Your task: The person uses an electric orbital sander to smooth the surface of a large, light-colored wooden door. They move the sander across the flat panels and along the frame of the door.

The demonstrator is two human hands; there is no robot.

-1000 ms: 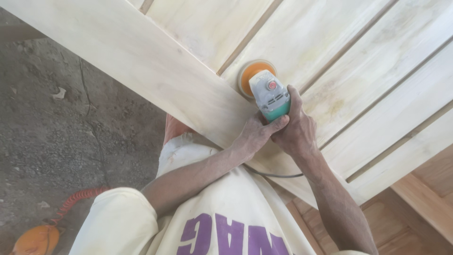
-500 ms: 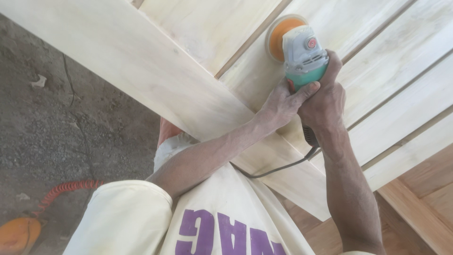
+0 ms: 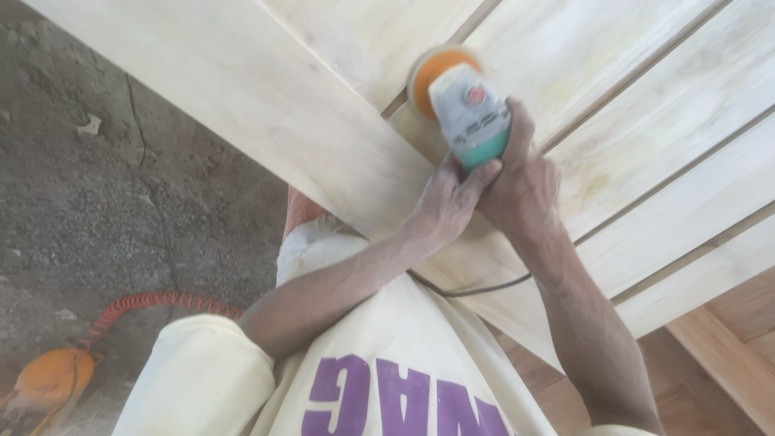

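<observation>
Both hands grip a grey and green power sander (image 3: 472, 119) whose round orange pad (image 3: 432, 74) presses on a pale wooden door (image 3: 613, 121) lying flat. My left hand (image 3: 442, 206) wraps the sander's body from the near left. My right hand (image 3: 523, 187) clasps it from the right. The pad sits on a panel beside a groove, close to the door's wide frame board (image 3: 242, 105). A black cord (image 3: 476, 289) trails from the sander under my right forearm.
Rough grey concrete floor (image 3: 89, 202) lies to the left. An orange coiled hose (image 3: 153, 305) runs to an orange tool (image 3: 48, 387) at the lower left. Darker brown wood panels (image 3: 726, 339) lie at the lower right.
The sander and both hands slid away up the panel, then back left and nearer, close to the frame board. The view shifted with them.
</observation>
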